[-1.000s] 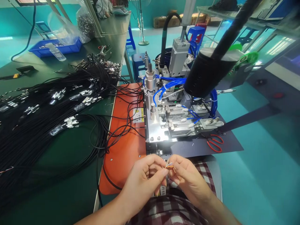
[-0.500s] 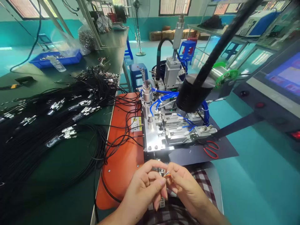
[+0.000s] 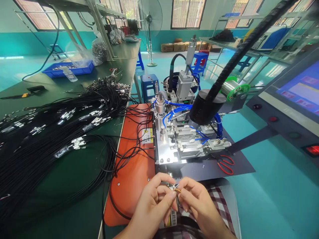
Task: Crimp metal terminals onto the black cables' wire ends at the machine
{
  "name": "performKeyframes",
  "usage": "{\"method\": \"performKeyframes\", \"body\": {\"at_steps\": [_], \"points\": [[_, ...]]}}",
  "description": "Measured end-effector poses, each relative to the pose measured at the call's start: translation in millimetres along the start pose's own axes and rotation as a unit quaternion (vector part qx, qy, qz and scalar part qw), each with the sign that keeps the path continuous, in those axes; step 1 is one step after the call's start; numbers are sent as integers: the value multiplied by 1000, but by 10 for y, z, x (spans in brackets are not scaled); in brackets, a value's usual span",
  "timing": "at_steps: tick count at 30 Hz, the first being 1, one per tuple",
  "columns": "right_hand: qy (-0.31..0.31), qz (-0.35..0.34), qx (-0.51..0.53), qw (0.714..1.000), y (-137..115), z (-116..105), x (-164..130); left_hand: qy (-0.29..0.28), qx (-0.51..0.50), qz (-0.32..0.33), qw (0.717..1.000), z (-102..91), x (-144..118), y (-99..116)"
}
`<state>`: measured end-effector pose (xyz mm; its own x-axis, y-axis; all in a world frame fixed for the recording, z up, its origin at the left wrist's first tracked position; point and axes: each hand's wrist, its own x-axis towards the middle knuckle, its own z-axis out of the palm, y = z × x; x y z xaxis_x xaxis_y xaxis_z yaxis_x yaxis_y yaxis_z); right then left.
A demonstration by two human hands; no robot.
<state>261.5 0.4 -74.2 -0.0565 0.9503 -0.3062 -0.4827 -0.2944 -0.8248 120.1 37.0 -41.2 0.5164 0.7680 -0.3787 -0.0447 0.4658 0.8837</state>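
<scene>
We see the thin wires (image 3: 177,190) between the left hand (image 3: 158,202) and the right hand (image 3: 196,203), touching both, neither being clearly nearer; the orange one runs crosswise, from thumb tip to fingertip. Both hands are curled nearly closed, each pinching the strands. On the label (image 3: 173,217) below, we read 运行方; we cannot make out the sticker (image 3: 148,136) on the orange board (image 3: 132,186)

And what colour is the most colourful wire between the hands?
The wire is yellowish orange; the head view shows it best.
</scene>
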Motion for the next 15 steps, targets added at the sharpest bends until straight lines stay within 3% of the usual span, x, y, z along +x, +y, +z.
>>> {"method": "performKeyframes", "body": {"at_steps": [6,11,15], "points": [[26,-37,-16,999,16,57,8,-20,-41,-2,999,-18,14,-11],[9,-14,12,1000,111,12,55,-46,-62,-18,997,-34,48,-47],[2,-19,-23,1000,90,10,33,-35,-24,7,999,-57,28,-67]]}}
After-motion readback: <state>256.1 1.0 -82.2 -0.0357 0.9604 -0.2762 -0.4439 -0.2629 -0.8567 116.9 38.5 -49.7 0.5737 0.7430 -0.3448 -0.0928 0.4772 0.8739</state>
